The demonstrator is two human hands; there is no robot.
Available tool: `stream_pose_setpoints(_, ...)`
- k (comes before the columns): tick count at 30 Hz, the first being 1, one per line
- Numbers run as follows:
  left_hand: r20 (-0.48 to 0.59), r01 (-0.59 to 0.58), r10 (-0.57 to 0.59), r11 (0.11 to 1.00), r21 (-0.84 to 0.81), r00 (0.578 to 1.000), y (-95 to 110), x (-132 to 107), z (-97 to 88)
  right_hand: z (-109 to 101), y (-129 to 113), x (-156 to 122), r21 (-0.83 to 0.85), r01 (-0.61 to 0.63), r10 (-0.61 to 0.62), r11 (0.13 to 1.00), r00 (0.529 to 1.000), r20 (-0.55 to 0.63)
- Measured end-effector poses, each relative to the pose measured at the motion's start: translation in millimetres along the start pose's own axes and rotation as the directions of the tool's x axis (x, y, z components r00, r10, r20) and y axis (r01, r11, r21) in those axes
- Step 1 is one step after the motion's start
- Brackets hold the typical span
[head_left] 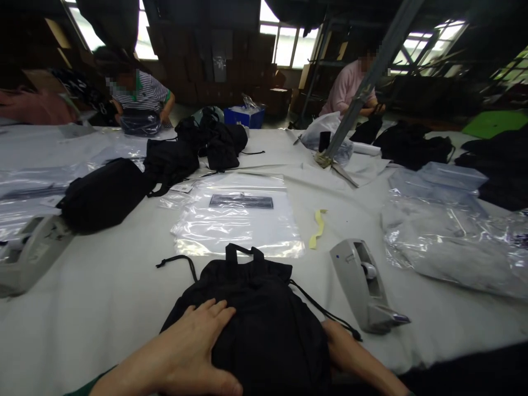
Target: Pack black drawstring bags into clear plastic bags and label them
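Observation:
In front of me on the table lies a black drawstring bag (264,324) with a short handle loop at its top and a cord out on either side. My left hand (198,335) rests flat on the bag's left part, fingers stretched and thumb apart. At the bag's right edge is my right hand (340,346), its fingers hidden behind or under the fabric. Just beyond the bag's top lies a stack of clear plastic bags (239,225) with a dark printed label. A grey tape dispenser (358,280) stands to the right of my right hand.
Another tape dispenser (33,253) sits at the left, near a filled black bag (109,192). More black bags (173,159) lie behind it. A yellow strip (317,228), clear plastic packaging (449,236) and a slanting metal post (367,82) are further right. Two people work across the table.

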State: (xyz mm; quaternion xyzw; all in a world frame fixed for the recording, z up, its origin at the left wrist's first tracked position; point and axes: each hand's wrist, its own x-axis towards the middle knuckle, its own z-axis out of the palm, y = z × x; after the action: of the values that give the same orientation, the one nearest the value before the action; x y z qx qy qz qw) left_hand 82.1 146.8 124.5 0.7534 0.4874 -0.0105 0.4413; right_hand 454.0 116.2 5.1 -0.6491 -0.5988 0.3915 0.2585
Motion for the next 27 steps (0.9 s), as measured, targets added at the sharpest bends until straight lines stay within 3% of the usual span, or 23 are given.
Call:
stream_pose_setpoints(2,-0.028,-0.045,0.044,0.999,-0.026,0.999,0,4,-0.9,-38,-11,-1,-0.090,-0.066,0.077,0.994,0.989,0.123)
stream_pose_setpoints(3,-0.042,-0.078,0.076,0.996,-0.045,0.996,0,6,-4.6,-55,-21,0,-0.157,-0.075,0.094,0.985,0.989,0.113)
stream_pose_setpoints(6,-0.166,-0.205,0.183,0.971,-0.125,0.969,0,21,-26.4,-78,-70,14,-0.250,0.007,-0.040,0.968,0.991,-0.126)
stream_pose_setpoints(8,-0.292,-0.305,0.250,0.938,-0.163,0.923,0,37,-40.9,-65,-108,29,-0.189,0.123,-0.145,0.974,0.984,-0.105)
stream_pose_setpoints(9,-0.318,-0.338,0.273,0.926,-0.168,0.908,-1,47,-45.0,-51,-124,37,-0.147,0.199,-0.203,0.969,0.979,-0.014)
stream_pose_setpoints(11,-0.229,-0.331,0.292,0.931,-0.154,0.928,-8,64,-43.5,-21,-147,52,-0.058,0.325,-0.310,0.944,0.933,0.180)
stream_pose_setpoints(14,0.000,-0.185,0.186,0.980,-0.073,0.983,-30,81,-20.4,16,-151,72,-0.004,0.371,-0.333,0.929,0.838,0.431)
stream_pose_setpoints(17,0.023,-0.089,0.088,0.996,0.024,0.996,-51,89,8.2,36,-133,88,-0.031,0.389,-0.322,0.921,0.801,0.505)
stream_pose_setpoints(20,0.022,-0.068,0.067,0.996,0.065,0.998,-60,93,22.0,50,-117,101,-0.082,0.400,-0.316,0.913,0.821,0.475)
stream_pose_setpoints(23,-0.028,-0.130,0.129,0.991,-0.032,0.991,-64,95,14.9,58,-115,116,-0.143,0.300,-0.236,0.943,0.908,0.346)
stream_pose_setpoints(25,-0.192,-0.139,0.107,0.977,-0.161,0.976,-62,97,1.6,56,-119,130,-0.166,0.220,-0.195,0.961,0.969,0.154)
stream_pose_setpoints(27,-0.375,-0.071,-0.058,0.945,-0.321,0.925,-56,100,-12.6,47,-120,145,-0.189,0.175,-0.182,0.966,0.983,-0.016)
